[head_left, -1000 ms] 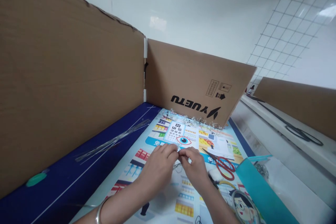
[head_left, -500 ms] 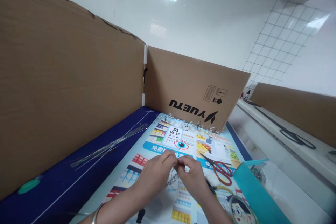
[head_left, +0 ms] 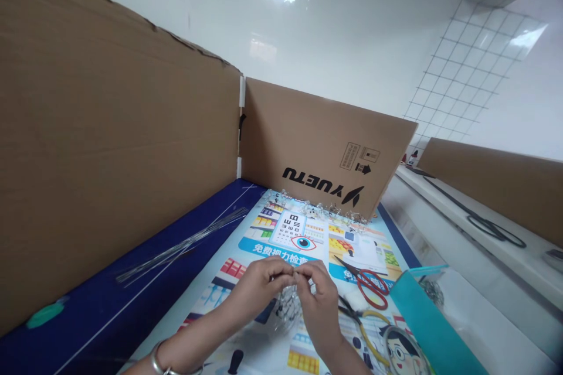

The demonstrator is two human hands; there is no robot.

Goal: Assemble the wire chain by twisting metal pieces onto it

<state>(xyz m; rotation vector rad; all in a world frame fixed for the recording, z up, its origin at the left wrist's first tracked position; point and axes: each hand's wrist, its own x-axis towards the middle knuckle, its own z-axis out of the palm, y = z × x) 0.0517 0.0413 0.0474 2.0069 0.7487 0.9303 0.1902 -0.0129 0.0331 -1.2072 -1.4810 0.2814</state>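
Observation:
My left hand [head_left: 264, 286] and my right hand [head_left: 317, 297] meet over the printed sheet, with thumbs and fingertips pinched together. From the pinch, a tangle of thin silvery wire [head_left: 288, 308] with small dark and clear bits seems to hang between my palms. The exact spot being gripped is hidden by the fingers. To the right of my right hand lie red-handled scissors [head_left: 372, 288] with their blades apart. Closer to me is a yellow-handled cutting tool [head_left: 369, 328], beside a roll of clear tape or wire [head_left: 404, 351].
Long thin wires [head_left: 185, 246] lie on the blue surface at left. Several small wire pieces [head_left: 316, 211] line the foot of the back cardboard panel [head_left: 308, 129]. Another cardboard wall [head_left: 109, 140] stands at left. A teal-edged box [head_left: 435, 322] sits at right.
Both hands have shifted slightly and the right wrist has moved left, exposing more of the wire tangle and the yellow-handled tool. The fingertips remain pinched together.

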